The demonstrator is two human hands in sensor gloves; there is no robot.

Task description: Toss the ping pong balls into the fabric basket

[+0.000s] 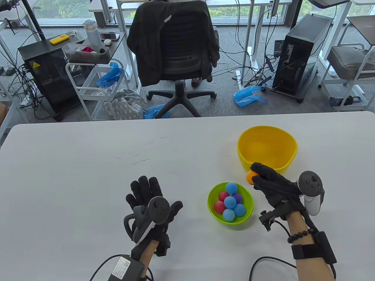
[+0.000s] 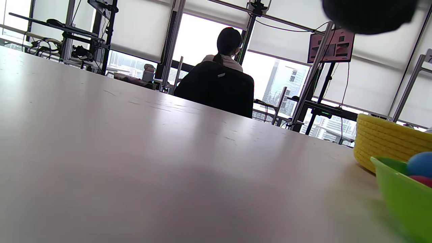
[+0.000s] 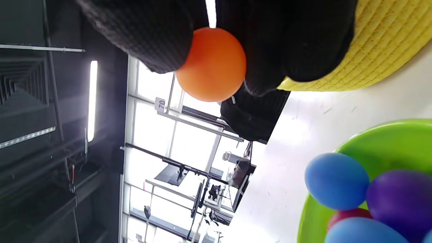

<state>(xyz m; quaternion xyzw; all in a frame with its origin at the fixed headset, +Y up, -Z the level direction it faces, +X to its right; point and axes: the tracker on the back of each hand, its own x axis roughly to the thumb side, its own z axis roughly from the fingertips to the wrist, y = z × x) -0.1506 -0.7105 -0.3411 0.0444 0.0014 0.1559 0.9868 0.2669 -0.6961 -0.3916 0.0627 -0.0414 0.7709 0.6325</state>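
Orange ball [image 1: 250, 176] sits pinched in the fingertips [image 3: 155, 40] of the right hand [image 1: 274, 183], held above the table [image 1: 88, 175] just left of the near wall of the yellow basket [image 1: 267, 150] and just beyond the far right rim of the green bowl [image 1: 230, 206]. Right wrist view confirms: black gloved fingers press the ball from both sides, with the ribbed yellow basket wall right behind them. Basket stands upright on the right half of the table, far of the bowl, the two close together; no ball visible inside it from the table view. Bowl holds the remaining balls: several blue ones [image 1: 230, 202], two red [image 1: 219, 206] and one purple [image 1: 238, 198], heaped together. Left hand [image 1: 152, 205] lies flat, palm down, on the table, well to the left of the bowl, fingers spread wide and holding nothing. Left wrist view looks low across the bare tabletop, with basket and bowl rim at its right edge. Beyond the far edge stands a black office chair [image 1: 175, 49] with a dark jacket draped over its back.
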